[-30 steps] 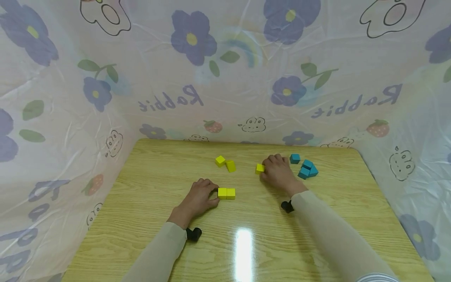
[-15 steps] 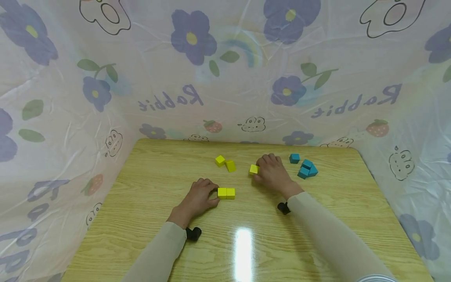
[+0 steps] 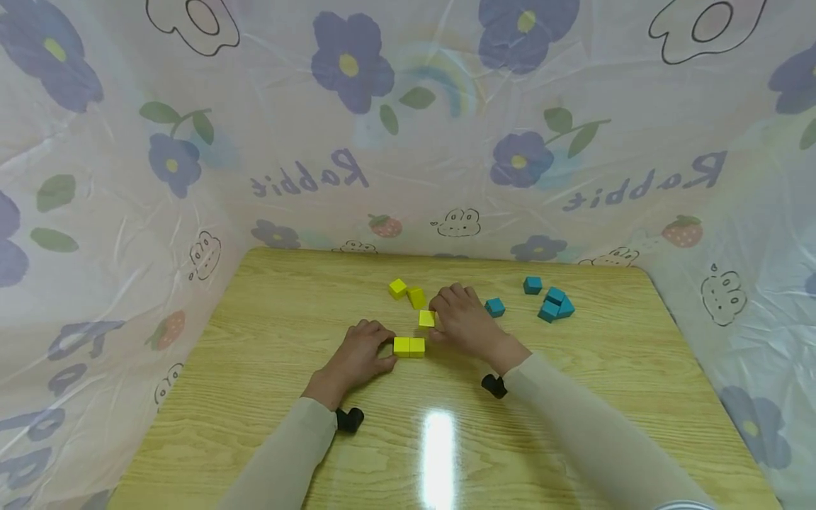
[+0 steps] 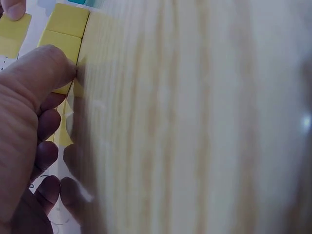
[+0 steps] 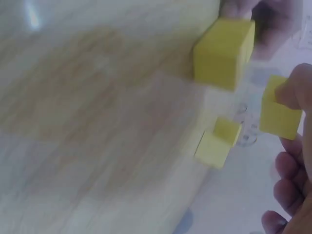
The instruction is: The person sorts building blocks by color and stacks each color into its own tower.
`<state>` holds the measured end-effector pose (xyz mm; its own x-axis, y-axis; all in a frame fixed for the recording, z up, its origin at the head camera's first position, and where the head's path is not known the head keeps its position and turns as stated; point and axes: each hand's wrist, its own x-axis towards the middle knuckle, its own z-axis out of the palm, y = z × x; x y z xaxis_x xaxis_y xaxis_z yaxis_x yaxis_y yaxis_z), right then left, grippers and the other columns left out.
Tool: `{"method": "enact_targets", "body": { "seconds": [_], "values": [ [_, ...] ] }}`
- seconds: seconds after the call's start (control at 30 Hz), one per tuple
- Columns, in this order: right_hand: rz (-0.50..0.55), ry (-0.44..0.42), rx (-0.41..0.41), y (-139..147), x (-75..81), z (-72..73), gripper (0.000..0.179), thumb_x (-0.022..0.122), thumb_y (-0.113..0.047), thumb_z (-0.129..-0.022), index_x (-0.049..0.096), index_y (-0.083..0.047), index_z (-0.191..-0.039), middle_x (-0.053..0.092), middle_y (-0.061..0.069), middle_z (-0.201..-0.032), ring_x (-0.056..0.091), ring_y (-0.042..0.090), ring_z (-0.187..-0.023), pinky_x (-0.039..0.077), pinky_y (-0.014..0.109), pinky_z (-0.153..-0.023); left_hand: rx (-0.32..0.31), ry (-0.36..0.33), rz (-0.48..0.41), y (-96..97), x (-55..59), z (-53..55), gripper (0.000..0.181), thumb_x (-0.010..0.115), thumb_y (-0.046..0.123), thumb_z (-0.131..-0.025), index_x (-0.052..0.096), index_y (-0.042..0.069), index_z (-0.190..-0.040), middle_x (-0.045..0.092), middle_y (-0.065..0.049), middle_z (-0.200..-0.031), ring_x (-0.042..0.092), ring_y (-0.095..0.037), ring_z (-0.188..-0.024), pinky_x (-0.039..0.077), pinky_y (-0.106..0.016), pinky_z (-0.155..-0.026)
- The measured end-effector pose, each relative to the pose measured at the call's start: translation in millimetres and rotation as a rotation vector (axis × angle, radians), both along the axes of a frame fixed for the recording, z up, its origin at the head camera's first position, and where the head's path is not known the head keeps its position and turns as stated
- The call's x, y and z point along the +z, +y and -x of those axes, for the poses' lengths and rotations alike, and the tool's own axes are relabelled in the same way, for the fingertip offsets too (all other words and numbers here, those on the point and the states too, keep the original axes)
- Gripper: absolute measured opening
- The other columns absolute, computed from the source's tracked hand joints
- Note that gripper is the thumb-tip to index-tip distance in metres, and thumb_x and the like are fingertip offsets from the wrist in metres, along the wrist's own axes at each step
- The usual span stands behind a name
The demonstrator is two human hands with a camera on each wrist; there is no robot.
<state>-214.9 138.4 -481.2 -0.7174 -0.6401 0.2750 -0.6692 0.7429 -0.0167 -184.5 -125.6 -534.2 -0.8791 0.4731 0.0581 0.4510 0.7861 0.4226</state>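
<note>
Two yellow cubes (image 3: 409, 347) stand side by side on the table. My left hand (image 3: 358, 355) pinches the left cube of this pair between thumb and forefinger. In the left wrist view its thumb (image 4: 41, 70) lies against the cube face. My right hand (image 3: 467, 320) pinches another yellow cube (image 3: 426, 319), just behind and right of the pair; in the right wrist view the thumb presses on this held cube (image 5: 278, 114). Behind lie a loose yellow cube (image 3: 398, 289) and a yellow block (image 3: 416, 297) that leans in outline.
A blue cube (image 3: 494, 307) lies just right of my right hand. Farther right are another blue cube (image 3: 533, 285) and a cluster of blue blocks (image 3: 556, 306), one triangular. A patterned cloth (image 3: 421, 163) hangs behind the wooden table (image 3: 287, 283).
My right hand has carried its yellow cube leftward and toward the pair. The blue cube beside it, hidden before, now shows. My left hand has stayed in place on the pair.
</note>
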Motion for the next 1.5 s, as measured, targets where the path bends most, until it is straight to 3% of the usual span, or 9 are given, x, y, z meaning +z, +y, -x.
{"method": "enact_targets", "body": {
  "seconds": [0.23, 0.43, 1.5],
  "values": [
    [0.000, -0.048, 0.057, -25.9, -0.8, -10.9, 0.034, 0.076, -0.035, -0.093, 0.068, -0.009, -0.113, 0.062, 0.005, -0.109, 0.049, 0.024, -0.099, 0.040, 0.039, -0.084, -0.001, 0.003, -0.015, -0.5, 1.1, 0.7, 0.040, 0.077, 0.035, -0.096, 0.073, 0.012, -0.129, 0.066, 0.000, -0.117, 0.055, -0.022, -0.111, 0.044, -0.047, -0.105],
    [-0.019, -0.027, 0.067, -35.1, -6.8, -14.2, 0.034, 0.075, -0.038, -0.094, 0.069, -0.010, -0.112, 0.062, 0.003, -0.108, 0.050, 0.024, -0.098, 0.040, 0.039, -0.084, 0.001, 0.003, -0.023, 0.2, 1.0, 0.1, 0.038, 0.077, 0.034, -0.096, 0.073, 0.012, -0.127, 0.066, 0.001, -0.115, 0.054, -0.021, -0.110, 0.044, -0.047, -0.106],
    [-0.051, -0.022, 0.065, -39.3, -16.2, -14.8, 0.031, 0.072, -0.040, -0.096, 0.069, -0.013, -0.111, 0.064, 0.001, -0.107, 0.048, 0.022, -0.095, 0.036, 0.034, -0.080, -0.004, 0.027, -0.031, 0.1, -2.4, -0.2, 0.037, 0.078, 0.034, -0.095, 0.074, 0.010, -0.123, 0.066, 0.001, -0.112, 0.054, -0.021, -0.106, 0.045, -0.047, -0.101]
  ]
}}
